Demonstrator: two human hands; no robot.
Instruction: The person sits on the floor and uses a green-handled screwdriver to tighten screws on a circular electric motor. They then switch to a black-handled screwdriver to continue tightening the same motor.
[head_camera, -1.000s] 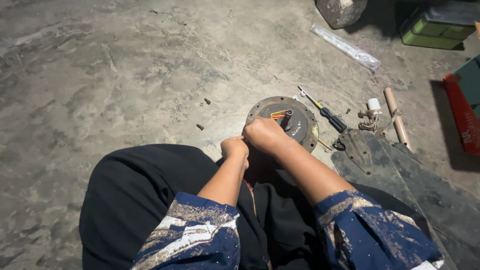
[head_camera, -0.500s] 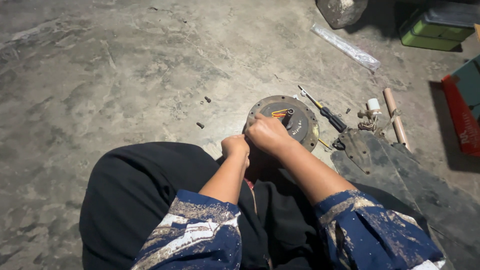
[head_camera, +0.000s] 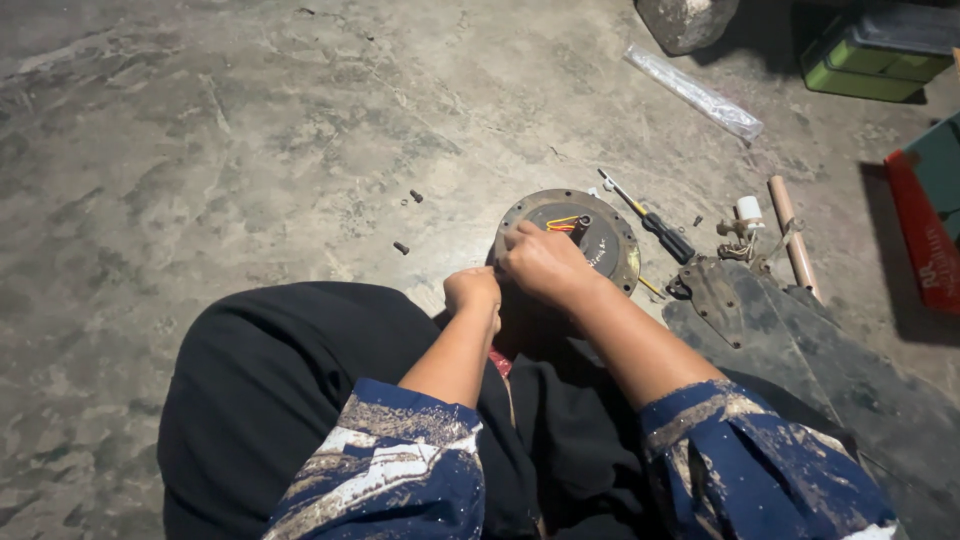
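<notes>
Little has changed in a second: both hands stay together, the right hand (head_camera: 545, 265) clamped on the round motor plate (head_camera: 585, 232) on the floor (head_camera: 250, 150) just beyond the knees, the left hand (head_camera: 472, 293) fisted at its near edge, grip unclear.

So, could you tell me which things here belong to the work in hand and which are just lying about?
In hand:
- round metal motor plate with coloured wires
- left hand and right hand on its near edge
- screwdriver
- loose screws

Lying about:
- wooden stick
- plastic sleeve
- green box
- stone
</notes>
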